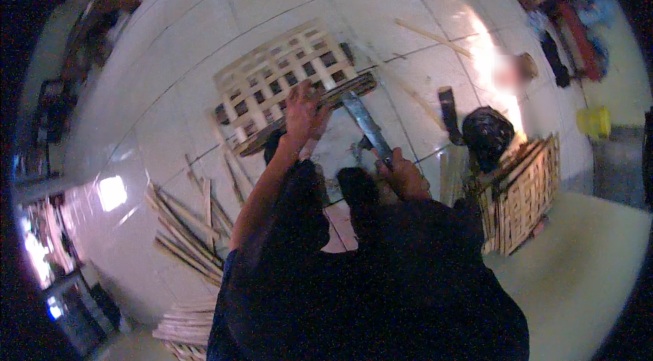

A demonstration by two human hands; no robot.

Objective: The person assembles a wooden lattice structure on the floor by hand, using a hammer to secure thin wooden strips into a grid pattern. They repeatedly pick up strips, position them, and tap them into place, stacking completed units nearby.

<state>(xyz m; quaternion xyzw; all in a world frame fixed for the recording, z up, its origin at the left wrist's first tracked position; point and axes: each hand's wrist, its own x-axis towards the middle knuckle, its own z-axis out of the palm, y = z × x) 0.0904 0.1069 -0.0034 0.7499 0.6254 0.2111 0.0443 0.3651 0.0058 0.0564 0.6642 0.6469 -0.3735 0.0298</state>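
Note:
A pale woven lattice panel (279,75) of flat strips lies on the tiled floor in front of me. Along its near edge runs a dark wooden bar (357,91). My left hand (306,112) is closed over this bar, near the middle of the panel's edge; its fingertips are blurred. In my right hand (406,176), to the right of my knees, is the handle of a large knife (367,123). The broad grey blade points away from me, and its tip reaches the bar to the right of my left hand.
Loose strips (183,228) lie in a heap at the left. A stack of woven panels (524,191) leans at the right, beside a black plastic bag (488,131). Another woven bundle (183,327) sits at the lower left. A thin strip (432,36) lies farther off.

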